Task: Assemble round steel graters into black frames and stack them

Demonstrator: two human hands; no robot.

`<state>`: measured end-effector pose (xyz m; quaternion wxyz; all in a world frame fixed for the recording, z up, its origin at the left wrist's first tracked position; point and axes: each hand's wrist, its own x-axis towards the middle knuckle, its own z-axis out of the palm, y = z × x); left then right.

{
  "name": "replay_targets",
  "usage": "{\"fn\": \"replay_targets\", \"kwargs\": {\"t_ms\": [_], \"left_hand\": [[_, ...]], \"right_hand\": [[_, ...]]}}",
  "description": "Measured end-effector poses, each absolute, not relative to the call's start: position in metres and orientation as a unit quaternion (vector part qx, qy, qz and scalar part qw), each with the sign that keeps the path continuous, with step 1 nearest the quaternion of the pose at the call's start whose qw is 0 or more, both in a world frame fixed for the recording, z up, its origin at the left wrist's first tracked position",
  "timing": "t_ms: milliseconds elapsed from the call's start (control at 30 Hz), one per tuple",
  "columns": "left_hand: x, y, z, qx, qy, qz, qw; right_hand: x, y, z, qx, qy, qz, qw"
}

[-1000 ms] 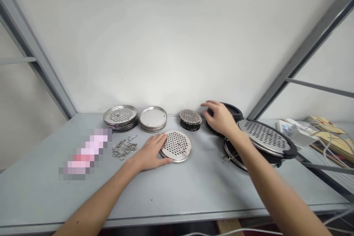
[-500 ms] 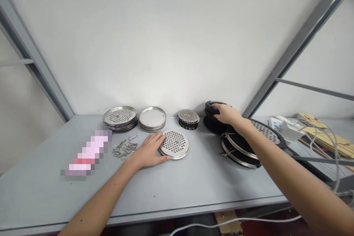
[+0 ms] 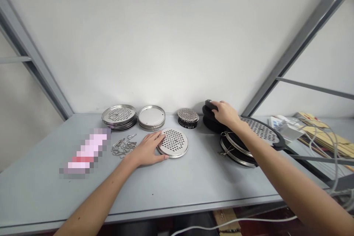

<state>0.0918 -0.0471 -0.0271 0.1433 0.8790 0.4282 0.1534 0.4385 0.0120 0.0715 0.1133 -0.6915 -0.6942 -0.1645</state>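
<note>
My left hand (image 3: 148, 149) lies flat with spread fingers, its fingertips and thumb against the left edge of a round perforated metal plate (image 3: 174, 142). At the back right, my right hand (image 3: 226, 113) has its thumb and fingers closed on a black ring (image 3: 210, 104) at the top of a stack of black round parts (image 3: 211, 123). My palm hides much of that ring. In front of my right forearm are stacked black round pieces with silver rims and wire clasps (image 3: 238, 151), topped by a perforated plate in a black rim (image 3: 261, 131).
Along the wall stand a stack of perforated metal plates (image 3: 118, 114), a stack of plain metal discs (image 3: 151, 116) and small perforated discs (image 3: 188, 116). Loose metal hooks (image 3: 123, 148) lie beside my left hand. White cables (image 3: 313, 140) and yellow boards (image 3: 326, 132) are beyond the right frame post.
My right hand has moved from above the black stack onto its top ring and closed on it. My left hand stays on the perforated plate. The view has shifted slightly.
</note>
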Motion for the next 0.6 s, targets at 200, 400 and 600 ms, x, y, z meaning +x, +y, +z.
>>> {"fn": "replay_targets", "kwargs": {"t_ms": [200, 400, 600], "left_hand": [[0.091, -0.045, -0.032, 0.881, 0.422, 0.163, 0.142], [0.091, -0.045, -0.033, 0.881, 0.428, 0.149, 0.139], [0.090, -0.045, -0.031, 0.882, 0.428, 0.140, 0.139]], "right_hand": [[0.434, 0.012, 0.068, -0.693, -0.694, -0.172, 0.092], [0.421, 0.011, 0.059, -0.701, -0.685, -0.193, 0.049], [0.409, 0.013, 0.052, -0.712, -0.665, -0.217, 0.053]]}}
